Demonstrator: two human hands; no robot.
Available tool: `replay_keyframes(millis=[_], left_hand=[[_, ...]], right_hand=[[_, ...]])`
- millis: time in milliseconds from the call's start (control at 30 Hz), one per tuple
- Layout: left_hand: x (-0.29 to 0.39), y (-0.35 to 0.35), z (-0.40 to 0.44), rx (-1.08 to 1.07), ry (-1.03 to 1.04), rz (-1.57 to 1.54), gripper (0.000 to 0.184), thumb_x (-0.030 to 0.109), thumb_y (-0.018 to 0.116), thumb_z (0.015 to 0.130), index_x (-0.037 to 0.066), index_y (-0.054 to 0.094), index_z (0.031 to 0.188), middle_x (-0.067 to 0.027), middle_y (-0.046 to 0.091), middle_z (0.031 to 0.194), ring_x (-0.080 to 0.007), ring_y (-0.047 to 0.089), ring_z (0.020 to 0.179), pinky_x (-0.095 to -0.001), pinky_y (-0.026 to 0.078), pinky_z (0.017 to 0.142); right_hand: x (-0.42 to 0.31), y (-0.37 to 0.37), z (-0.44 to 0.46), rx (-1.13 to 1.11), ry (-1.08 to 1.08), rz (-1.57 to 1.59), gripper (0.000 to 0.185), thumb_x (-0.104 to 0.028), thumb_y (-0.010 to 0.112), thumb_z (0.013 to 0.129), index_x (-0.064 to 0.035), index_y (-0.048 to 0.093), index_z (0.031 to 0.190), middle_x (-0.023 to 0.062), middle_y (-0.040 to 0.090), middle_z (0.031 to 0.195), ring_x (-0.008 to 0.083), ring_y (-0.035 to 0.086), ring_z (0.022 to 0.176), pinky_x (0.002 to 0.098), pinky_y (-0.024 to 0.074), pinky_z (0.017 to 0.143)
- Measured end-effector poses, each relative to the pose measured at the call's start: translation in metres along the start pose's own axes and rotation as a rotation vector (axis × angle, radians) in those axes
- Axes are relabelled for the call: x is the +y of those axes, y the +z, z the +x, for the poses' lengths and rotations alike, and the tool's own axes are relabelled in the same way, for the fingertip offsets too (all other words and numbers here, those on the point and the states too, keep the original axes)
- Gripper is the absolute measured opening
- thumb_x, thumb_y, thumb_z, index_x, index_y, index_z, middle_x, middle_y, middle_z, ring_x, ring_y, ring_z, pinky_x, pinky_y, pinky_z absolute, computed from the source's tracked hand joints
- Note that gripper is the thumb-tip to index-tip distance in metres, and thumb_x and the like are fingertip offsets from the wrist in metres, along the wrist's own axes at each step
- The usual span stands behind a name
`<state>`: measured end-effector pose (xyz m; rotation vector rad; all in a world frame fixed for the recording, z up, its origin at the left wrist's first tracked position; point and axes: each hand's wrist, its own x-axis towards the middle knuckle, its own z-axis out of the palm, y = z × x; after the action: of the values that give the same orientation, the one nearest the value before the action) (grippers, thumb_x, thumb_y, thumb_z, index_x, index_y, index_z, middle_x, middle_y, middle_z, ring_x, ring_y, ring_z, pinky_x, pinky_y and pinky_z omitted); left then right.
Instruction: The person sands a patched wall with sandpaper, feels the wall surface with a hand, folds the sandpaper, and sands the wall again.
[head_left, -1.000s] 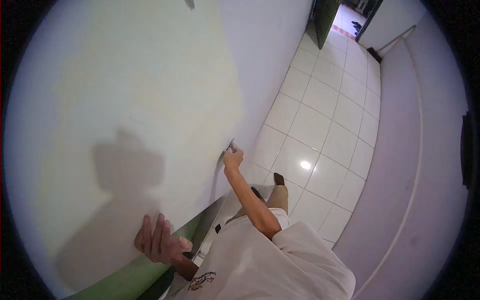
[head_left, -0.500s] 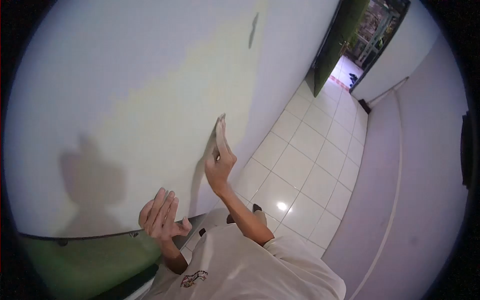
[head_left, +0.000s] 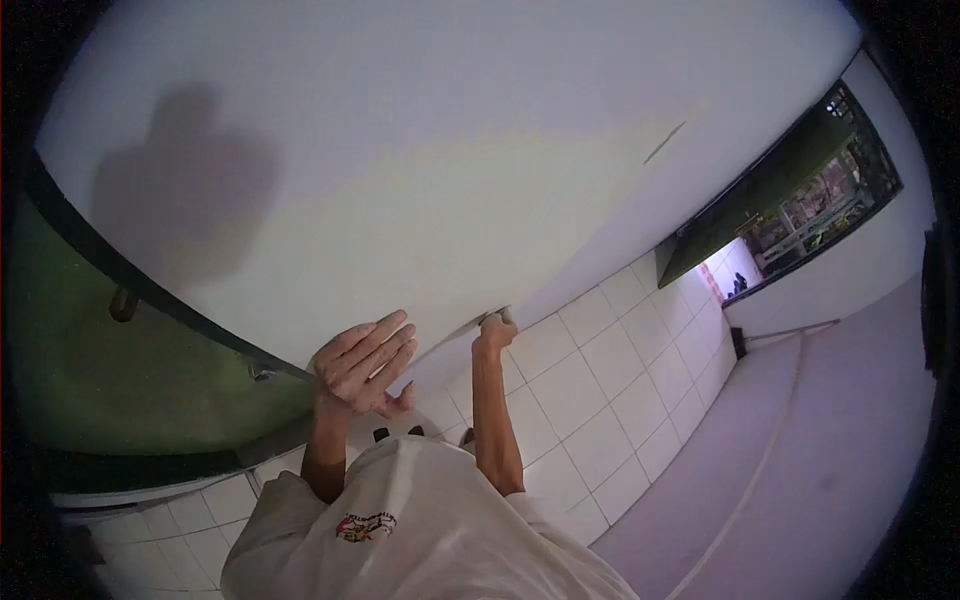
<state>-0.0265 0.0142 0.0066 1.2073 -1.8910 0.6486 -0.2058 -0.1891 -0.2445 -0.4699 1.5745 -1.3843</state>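
The pale wall (head_left: pixel 480 230), with a yellowish patch across it, fills the upper middle of the head view. My left hand (head_left: pixel 365 365) is raised in front of the wall's lower edge, beside a green surface. Its fingers are stretched out, the thumb stands apart, and it holds nothing. Farther right, my right hand (head_left: pixel 497 330) is at the wall near the floor side, its fingers curled in. Whatever is between those fingers is too small to make out. A thin dark mark (head_left: pixel 665 142) shows on the wall at the upper right.
A green panel (head_left: pixel 150 370) with a brown knob (head_left: pixel 123 304) and dark frame is at left. White floor tiles (head_left: pixel 610 375) run toward an open green door (head_left: pixel 750 215) at right. A long-handled broom (head_left: pixel 739 342) rests near the far corner, by the lilac wall (head_left: pixel 800 430).
The view has turned, bringing more of the green panel and doorway into sight. My right hand was stretched flat half a second ago and is now curled. My left hand stays open.
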Motion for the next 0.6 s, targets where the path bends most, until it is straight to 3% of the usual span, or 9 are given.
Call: replay_keyframes(millis=[133, 200, 233, 300, 367, 433, 467, 567, 600], left_hand=[[0.002, 0.001, 0.001, -0.005, -0.003, 0.003, 0.03, 0.029, 0.053, 0.08, 0.007, 0.073, 0.083, -0.0055, 0.074, 0.094, -0.0191, 0.07, 0.1, -0.0297, 0.049, 0.084], [0.002, -0.001, 0.004, -0.011, 0.001, 0.008, 0.031, 0.03, 0.053, 0.08, 0.007, 0.073, 0.082, -0.0054, 0.074, 0.094, -0.0192, 0.07, 0.099, -0.0298, 0.049, 0.084], [0.002, 0.0, 0.005, -0.005, 0.006, 0.022, 0.031, 0.03, 0.052, 0.08, 0.007, 0.073, 0.082, -0.0053, 0.074, 0.093, -0.0192, 0.07, 0.098, -0.0299, 0.05, 0.083], [0.002, 0.004, 0.005, 0.021, 0.006, 0.01, 0.032, 0.03, 0.051, 0.081, 0.008, 0.073, 0.08, -0.0049, 0.075, 0.092, -0.0192, 0.071, 0.096, -0.0301, 0.05, 0.083], [0.003, 0.002, 0.005, -0.002, 0.012, 0.039, 0.032, 0.03, 0.05, 0.08, 0.008, 0.073, 0.078, -0.0042, 0.075, 0.092, -0.0195, 0.071, 0.096, -0.0299, 0.05, 0.082], [0.001, 0.005, 0.004, 0.0, 0.029, 0.041, 0.031, 0.03, 0.051, 0.079, 0.008, 0.073, 0.078, -0.0034, 0.075, 0.093, -0.0197, 0.071, 0.095, -0.0301, 0.05, 0.082], [0.001, 0.005, 0.003, -0.011, 0.022, 0.04, 0.031, 0.031, 0.051, 0.079, 0.009, 0.073, 0.079, -0.0029, 0.075, 0.093, -0.0191, 0.071, 0.096, -0.0299, 0.049, 0.083], [-0.001, 0.006, 0.003, -0.039, -0.005, 0.037, 0.031, 0.032, 0.051, 0.079, 0.01, 0.073, 0.082, -0.0015, 0.075, 0.094, -0.0176, 0.071, 0.096, -0.0287, 0.047, 0.086], [0.0, 0.006, 0.004, -0.039, -0.009, 0.052, 0.031, 0.032, 0.051, 0.079, 0.01, 0.073, 0.082, -0.0013, 0.075, 0.094, -0.0173, 0.071, 0.097, -0.0281, 0.047, 0.086]], right_hand=[[-0.106, 0.01, -0.083, -0.154, -0.486, 0.15, 0.041, 0.007, 0.043, 0.092, 0.0132, 0.049, 0.132, 0.0188, 0.06, 0.128, 0.0185, 0.058, 0.112, 0.0274, 0.0436, 0.095], [-0.162, 0.013, -0.125, -0.159, -0.756, 0.055, 0.044, 0.011, 0.041, 0.092, 0.0096, 0.047, 0.136, 0.0159, 0.059, 0.132, 0.0125, 0.059, 0.091, 0.025, 0.0477, 0.081], [-0.183, 0.008, -0.147, -0.15, -0.748, 0.051, 0.044, 0.011, 0.041, 0.092, 0.0096, 0.047, 0.136, 0.0159, 0.059, 0.132, 0.0125, 0.059, 0.091, 0.025, 0.0477, 0.081], [-0.212, 0.005, -0.173, -0.206, -0.842, -0.241, 0.049, 0.012, 0.041, 0.091, 0.0032, 0.047, 0.139, 0.0126, 0.06, 0.132, 0.0095, 0.047, 0.064, 0.0236, 0.0431, 0.059], [-0.185, 0.013, -0.15, -0.141, -1.017, -0.134, 0.06, 0.017, 0.042, 0.084, -0.0017, 0.048, 0.14, 0.0134, 0.058, 0.135, 0.0114, 0.033, 0.054, 0.0238, 0.032, 0.049], [-0.156, 0.006, -0.13, -0.166, -1.194, -0.235, 0.072, 0.023, 0.042, 0.072, -0.001, 0.047, 0.14, 0.0183, 0.054, 0.138, 0.0125, 0.033, 0.053, 0.0234, 0.0313, 0.05], [-0.129, 0.007, -0.111, -0.157, -1.238, -0.2, 0.082, 0.025, 0.042, 0.062, -0.0011, 0.047, 0.141, 0.0196, 0.05, 0.141, 0.0123, 0.042, 0.056, 0.0248, 0.0317, 0.05], [-0.067, 0.0, -0.076, -0.102, -1.269, -0.248, 0.081, 0.023, 0.04, 0.064, -0.0008, 0.046, 0.141, 0.02, 0.053, 0.138, 0.0133, 0.062, 0.074, 0.0223, 0.04, 0.055], [-0.039, -0.006, -0.064, -0.109, -1.109, -0.274, 0.077, 0.023, 0.04, 0.067, 0.0, 0.047, 0.14, 0.0212, 0.051, 0.14, 0.0187, 0.064, 0.091, 0.0234, 0.0453, 0.062]])
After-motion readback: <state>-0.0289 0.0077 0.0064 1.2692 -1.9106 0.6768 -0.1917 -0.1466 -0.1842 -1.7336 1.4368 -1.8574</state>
